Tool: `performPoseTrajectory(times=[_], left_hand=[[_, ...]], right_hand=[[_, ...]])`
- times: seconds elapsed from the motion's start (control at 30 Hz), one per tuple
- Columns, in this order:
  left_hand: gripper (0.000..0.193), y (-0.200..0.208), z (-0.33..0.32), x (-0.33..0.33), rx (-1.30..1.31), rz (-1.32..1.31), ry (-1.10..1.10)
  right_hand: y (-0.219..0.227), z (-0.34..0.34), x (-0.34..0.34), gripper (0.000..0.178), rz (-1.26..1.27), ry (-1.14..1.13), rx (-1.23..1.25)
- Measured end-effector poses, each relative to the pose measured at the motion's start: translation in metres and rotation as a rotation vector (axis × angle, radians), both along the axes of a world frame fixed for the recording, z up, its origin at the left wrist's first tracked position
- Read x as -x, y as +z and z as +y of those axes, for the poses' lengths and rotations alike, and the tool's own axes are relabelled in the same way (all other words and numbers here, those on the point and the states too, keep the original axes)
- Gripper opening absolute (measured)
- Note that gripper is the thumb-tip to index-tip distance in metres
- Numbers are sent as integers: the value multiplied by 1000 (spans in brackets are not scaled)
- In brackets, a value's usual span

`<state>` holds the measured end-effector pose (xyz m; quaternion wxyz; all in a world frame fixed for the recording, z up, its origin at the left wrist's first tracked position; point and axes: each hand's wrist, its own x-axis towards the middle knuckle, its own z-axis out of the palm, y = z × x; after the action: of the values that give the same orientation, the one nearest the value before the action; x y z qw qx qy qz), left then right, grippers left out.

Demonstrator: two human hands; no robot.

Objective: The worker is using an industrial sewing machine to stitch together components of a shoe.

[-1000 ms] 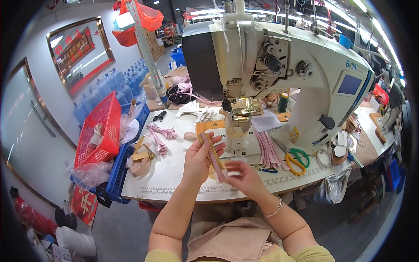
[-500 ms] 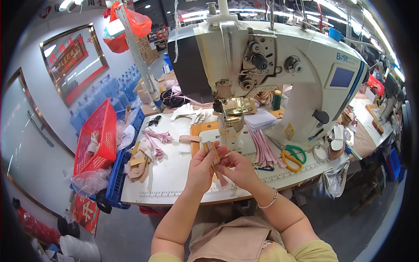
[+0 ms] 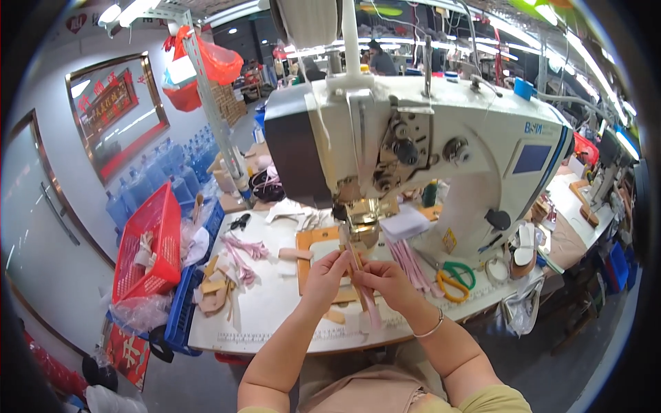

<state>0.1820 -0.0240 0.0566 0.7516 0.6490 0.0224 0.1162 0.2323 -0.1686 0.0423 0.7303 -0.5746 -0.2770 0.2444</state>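
Observation:
A narrow tan and pink strip (image 3: 372,311) runs between my hands, its pink tail hanging toward the table's front edge. My left hand (image 3: 325,275) pinches it on the left side. From the right, my right hand (image 3: 387,281) grips the same strip with closed fingers. The far end reaches up close to the presser foot (image 3: 363,230) of the white sewing machine (image 3: 454,110); whether it lies under the foot I cannot tell. Beside my left hand rests a short tan strip (image 3: 295,254) on the white table (image 3: 268,303). A bundle of pink strips (image 3: 407,265) lies beyond my right hand.
Green-and-orange-handled scissors (image 3: 456,279) lie at the right. To the left are pink strips (image 3: 242,251), tan scraps (image 3: 215,292), black snips (image 3: 240,221) and a red basket (image 3: 148,248) above a blue crate (image 3: 180,316). White pieces (image 3: 299,215) lie behind. A ruler strip (image 3: 275,337) lines the front edge.
Both hands have moved the strip forward, closer to the presser foot. It is now stretched lengthwise toward the machine, its pink tail pointing at me. The view has tilted upward a little.

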Motion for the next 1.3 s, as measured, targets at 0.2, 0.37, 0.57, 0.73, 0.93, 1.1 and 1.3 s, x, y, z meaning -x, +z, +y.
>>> performPoseTrajectory(times=[0.2,0.37,0.57,0.73,0.93,1.1,1.3], left_hand=[[29,6,14,-37,-148,3,18],[30,20,18,-44,-186,90,16],[29,23,26,-51,-268,177,-21],[28,25,25,-50,-203,163,-23],[28,25,27,-52,-206,196,-20],[29,29,25,-53,-226,198,-5],[30,30,25,-51,-237,212,0]], right_hand=[[12,2,-25,17,261,91,-81],[22,6,-31,18,304,106,-109],[15,11,-35,14,256,85,-90],[17,13,-33,13,329,95,-147],[15,16,-33,12,306,74,-154],[10,17,-33,19,201,45,-150],[9,17,-32,18,173,33,-162]])
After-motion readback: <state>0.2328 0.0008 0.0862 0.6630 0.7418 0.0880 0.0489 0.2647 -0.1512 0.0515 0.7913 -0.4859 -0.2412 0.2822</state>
